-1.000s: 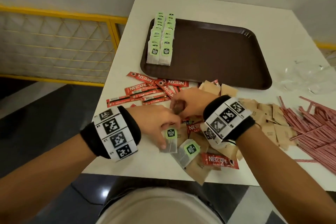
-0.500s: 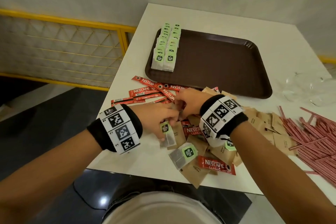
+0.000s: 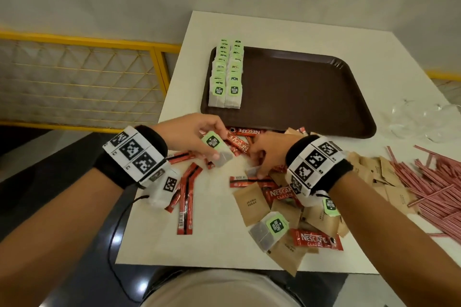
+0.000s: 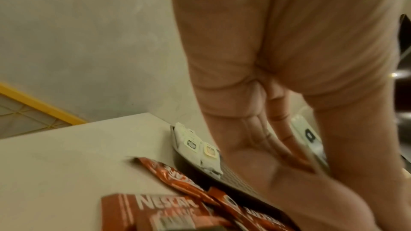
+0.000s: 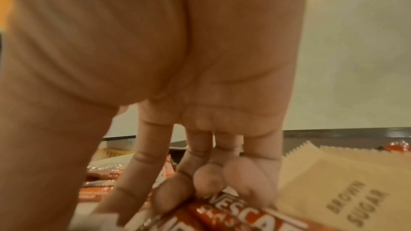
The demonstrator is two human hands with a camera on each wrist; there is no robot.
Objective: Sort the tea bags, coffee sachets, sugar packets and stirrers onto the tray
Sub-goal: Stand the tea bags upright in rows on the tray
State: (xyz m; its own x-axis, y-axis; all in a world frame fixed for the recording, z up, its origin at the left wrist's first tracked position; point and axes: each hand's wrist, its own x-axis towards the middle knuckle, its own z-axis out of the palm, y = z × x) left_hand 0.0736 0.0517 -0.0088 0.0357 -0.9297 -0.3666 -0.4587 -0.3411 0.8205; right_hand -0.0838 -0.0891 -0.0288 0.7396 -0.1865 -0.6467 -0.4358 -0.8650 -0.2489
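The left hand [image 3: 192,132] pinched a tea bag [image 3: 216,148] between thumb and curled fingers, its green tag turned up with dark print too small to read, held just above the red coffee sachets [image 3: 240,141] near the front edge of the brown tray [image 3: 311,97]. The right hand [image 3: 268,154] reached down into the pile on the white counter [image 3: 287,30], fingers bent, its grip closing on the corner of another tea bag [image 3: 252,171]; in the right wrist view the fingertips [image 5: 171,198] pressed against a sachet reading "NESCAFE". Two rows of tea bags [image 3: 227,75] lay on the tray's left side. Loose sachets read "NESCAFE CLASSIC", and the tan sugar packets [image 3: 250,203] read "BROWN SUGAR". Red-striped stirrers [image 3: 434,187] lay heaped at the right.
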